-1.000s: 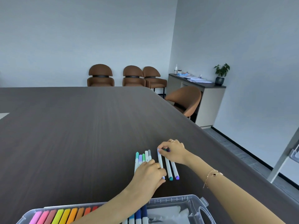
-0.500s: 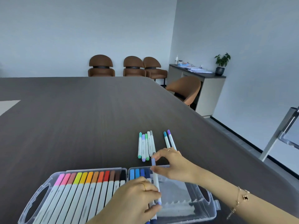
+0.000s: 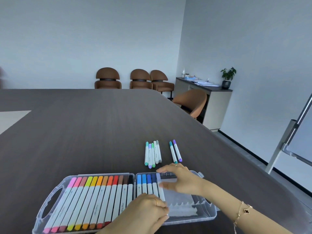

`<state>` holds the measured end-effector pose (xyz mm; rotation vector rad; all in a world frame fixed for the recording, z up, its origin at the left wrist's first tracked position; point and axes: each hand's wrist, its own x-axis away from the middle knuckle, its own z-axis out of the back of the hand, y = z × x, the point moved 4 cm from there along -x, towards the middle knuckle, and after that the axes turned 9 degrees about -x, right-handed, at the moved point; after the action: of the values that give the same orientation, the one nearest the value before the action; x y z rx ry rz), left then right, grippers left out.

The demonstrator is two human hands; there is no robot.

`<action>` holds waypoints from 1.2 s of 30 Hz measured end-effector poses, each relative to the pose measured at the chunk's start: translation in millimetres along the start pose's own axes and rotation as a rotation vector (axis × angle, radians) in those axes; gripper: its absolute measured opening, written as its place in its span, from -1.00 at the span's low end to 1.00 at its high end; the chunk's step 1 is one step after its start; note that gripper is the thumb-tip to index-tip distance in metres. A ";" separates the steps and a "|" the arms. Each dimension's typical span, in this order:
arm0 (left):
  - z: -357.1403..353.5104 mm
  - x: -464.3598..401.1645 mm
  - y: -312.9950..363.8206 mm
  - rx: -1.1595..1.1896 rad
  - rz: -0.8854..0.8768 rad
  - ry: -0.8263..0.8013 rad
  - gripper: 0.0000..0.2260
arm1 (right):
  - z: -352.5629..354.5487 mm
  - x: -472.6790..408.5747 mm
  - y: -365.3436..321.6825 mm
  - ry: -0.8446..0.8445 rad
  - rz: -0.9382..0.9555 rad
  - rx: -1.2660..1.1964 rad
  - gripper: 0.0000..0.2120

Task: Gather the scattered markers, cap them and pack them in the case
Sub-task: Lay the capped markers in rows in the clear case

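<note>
The lilac marker lies in the case, lower centre of frame, beside the blues, both hands seating it: left hand pinches its near end, right hand presses with straight fingers.

Brown chairs, sideboard, plant, perhaps whiteboard.

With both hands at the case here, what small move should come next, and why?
Probably press the periwinkle marker flat into its slot beside the dark blue marker. The left hand holds its near end and the right hand touches its far end, so it looks nearly seated. Seven markers lie on the table beyond the case.
</note>
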<state>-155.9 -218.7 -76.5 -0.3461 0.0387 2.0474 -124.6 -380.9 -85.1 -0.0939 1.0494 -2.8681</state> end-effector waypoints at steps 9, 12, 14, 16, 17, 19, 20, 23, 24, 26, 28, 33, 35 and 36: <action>6.7 -2.0 0.5 0.222 -0.048 0.046 -0.35 | -0.1 -7.0 5.3 -0.055 0.009 0.033 -0.61; 4.7 -4.2 -18.4 0.346 0.038 -0.106 -0.74 | 8.1 -20.2 9.6 -0.068 0.016 0.029 -0.68; 5.4 -15.8 -42.3 0.282 0.104 -0.078 -0.76 | 20.1 -38.5 14.1 0.000 0.016 0.023 -0.72; 3.5 -29.2 -69.3 0.222 0.176 -0.035 -0.75 | 31.7 -62.7 19.0 0.072 0.017 0.041 -0.75; 1.1 -37.3 -80.8 0.205 0.196 -0.024 -0.74 | 36.5 -74.8 19.7 0.095 0.011 0.058 -0.75; -7.5 -51.3 -99.4 0.155 0.228 -0.010 -0.72 | 42.0 -98.8 21.2 0.122 -0.010 0.074 -0.74; -11.7 -58.0 -106.2 0.140 0.236 -0.010 -0.70 | 42.8 -110.3 21.5 0.126 -0.015 0.081 -0.72; -23.4 -73.6 -114.0 0.121 0.226 -0.035 -0.63 | 37.7 -139.7 22.1 0.111 -0.036 0.153 -0.64; -27.7 -76.9 -114.4 0.106 0.213 -0.041 -0.60 | 34.3 -146.8 22.9 0.102 -0.045 0.178 -0.62; -33.5 -79.6 -114.1 0.089 0.218 -0.049 -0.55 | 27.8 -156.8 25.2 0.089 -0.052 0.209 -0.62; -36.1 -81.1 -113.8 0.065 0.214 -0.030 -0.50 | 23.4 -161.7 26.5 0.079 -0.040 0.217 -0.68; -33.6 -85.4 -110.0 0.031 0.214 0.035 -0.53 | 21.6 -163.4 31.6 0.096 -0.015 0.164 -0.75; -29.1 -87.2 -106.7 0.041 0.216 0.046 -0.52 | 24.6 -162.2 31.5 0.112 0.012 0.139 -0.77; -26.2 -87.2 -105.0 0.050 0.218 0.056 -0.52 | 27.9 -160.2 30.3 0.134 0.029 0.123 -0.78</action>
<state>-20.3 -247.2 -66.5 -0.3824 0.1682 2.2473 39.0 -405.5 -88.0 0.1229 0.8838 -2.9385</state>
